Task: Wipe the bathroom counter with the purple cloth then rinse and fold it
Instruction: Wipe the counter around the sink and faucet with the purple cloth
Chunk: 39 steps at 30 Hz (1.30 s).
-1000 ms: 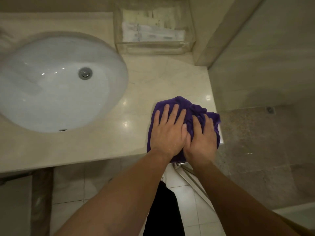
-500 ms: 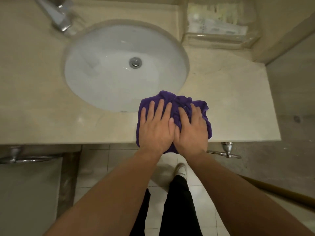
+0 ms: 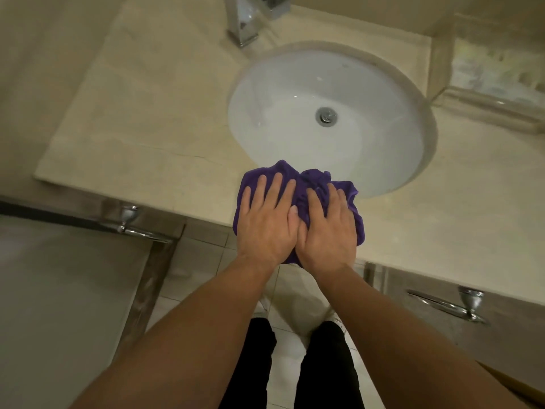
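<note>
The purple cloth (image 3: 306,178) lies bunched on the front strip of the beige stone counter (image 3: 153,119), just in front of the white oval sink (image 3: 330,119). My left hand (image 3: 267,222) presses flat on its left part with straight, spread fingers. Beside it, touching thumb to thumb, my right hand (image 3: 327,231) presses flat on the right part. The cloth's near edge hangs slightly over the counter's front edge, and most of the cloth is hidden under my hands.
A chrome faucet (image 3: 244,22) stands behind the sink. A clear tray (image 3: 495,84) with items sits at the back right. Chrome towel bars (image 3: 132,222) (image 3: 460,305) hang below the counter front. Tiled floor and my black trousers (image 3: 295,364) lie below.
Both hands have slid the cloth leftward along the counter's front, from the right end past the sink's right side to in front of the sink. The hands stayed flat throughout.
</note>
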Tool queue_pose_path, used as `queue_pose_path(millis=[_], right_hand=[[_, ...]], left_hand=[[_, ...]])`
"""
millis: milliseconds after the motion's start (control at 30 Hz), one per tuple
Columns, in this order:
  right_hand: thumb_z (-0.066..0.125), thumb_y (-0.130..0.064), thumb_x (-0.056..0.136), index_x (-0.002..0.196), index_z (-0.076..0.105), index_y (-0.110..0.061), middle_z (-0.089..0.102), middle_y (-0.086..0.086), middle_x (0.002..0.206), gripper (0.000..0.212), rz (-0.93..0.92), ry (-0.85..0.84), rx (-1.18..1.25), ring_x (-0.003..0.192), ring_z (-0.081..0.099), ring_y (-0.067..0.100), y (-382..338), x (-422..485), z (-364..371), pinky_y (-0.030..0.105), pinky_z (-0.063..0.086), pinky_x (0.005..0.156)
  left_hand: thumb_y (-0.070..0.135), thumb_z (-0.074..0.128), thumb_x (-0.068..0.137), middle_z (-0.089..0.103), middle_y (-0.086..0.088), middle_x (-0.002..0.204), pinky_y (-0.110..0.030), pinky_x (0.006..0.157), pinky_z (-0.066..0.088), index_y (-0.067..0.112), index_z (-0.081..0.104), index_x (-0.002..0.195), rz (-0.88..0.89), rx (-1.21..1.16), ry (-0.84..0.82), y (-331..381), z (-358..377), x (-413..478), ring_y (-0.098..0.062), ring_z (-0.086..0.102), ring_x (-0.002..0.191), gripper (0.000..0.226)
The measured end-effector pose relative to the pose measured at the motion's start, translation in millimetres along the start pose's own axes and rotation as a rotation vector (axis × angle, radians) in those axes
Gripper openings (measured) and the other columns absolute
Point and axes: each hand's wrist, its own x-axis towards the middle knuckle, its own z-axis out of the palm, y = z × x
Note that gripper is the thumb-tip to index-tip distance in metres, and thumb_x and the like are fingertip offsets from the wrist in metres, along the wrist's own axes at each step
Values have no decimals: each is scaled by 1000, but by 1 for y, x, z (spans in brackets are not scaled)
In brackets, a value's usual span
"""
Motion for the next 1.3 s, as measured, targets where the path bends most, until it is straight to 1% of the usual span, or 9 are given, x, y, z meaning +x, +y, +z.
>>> queue_pose_path(millis=[167,333,533,633,767,800,967,1133,1300], right_hand=[[27,-49,99,145,48,-17,37,18,156,59,-87,-43,-5,145,31,38,-38,9,11,48,29,116],[28,-47,100,142,51,-15,41,19,154,58,-144,-42,-11,143,35,40,-86,17,25,50,33,114],[31,-46,98,142,52,-18,44,16,152,56,-204,-62,-38,143,38,38,-145,36,45,48,35,112],[28,-48,99,144,49,-20,39,14,156,57,-193,-80,-40,146,33,36,-165,47,52,46,30,115],[24,-50,101,151,39,-25,28,9,162,58,-187,-130,-52,151,20,31,-179,58,54,40,12,117],[23,-51,101,151,38,-25,27,8,163,58,-181,-135,-48,152,18,31,-182,62,56,39,10,117],[25,-50,100,151,37,-25,27,8,163,58,-164,-134,-33,152,18,30,-200,87,60,39,11,117],[29,-50,100,147,43,-24,34,9,160,56,-161,-106,-22,150,25,32,-216,116,65,43,22,117],[27,-52,101,150,38,-28,27,5,163,56,-144,-130,-24,152,18,28,-229,149,69,39,12,117]], left_hand=[[40,13,98,33,-5,160,-48,123,15,23,37,152,-60,-11,37,-42,-10,1,-27,24,150,61],[38,20,98,40,-6,156,-49,121,20,21,44,148,-103,-25,68,-89,-24,4,-28,30,147,58],[35,26,97,44,-6,153,-50,120,25,20,49,145,-143,-22,117,-152,-40,15,-28,35,145,55],[35,27,97,44,-6,153,-51,119,26,20,49,145,-131,-16,111,-172,-46,27,-29,36,145,55],[36,24,98,40,-5,156,-51,120,24,23,44,148,-134,-10,93,-187,-53,39,-28,31,147,56],[37,23,98,38,-5,157,-50,121,22,24,43,149,-139,-8,85,-191,-54,43,-27,29,148,56],[38,18,98,33,-4,160,-50,122,19,25,39,152,-137,-13,75,-206,-64,69,-26,25,150,59],[37,20,99,35,-4,159,-51,121,21,25,39,151,-140,-7,82,-223,-69,97,-27,27,149,56],[35,23,99,39,-6,156,-53,119,26,23,44,148,-116,-17,107,-236,-76,131,-29,31,147,55]])
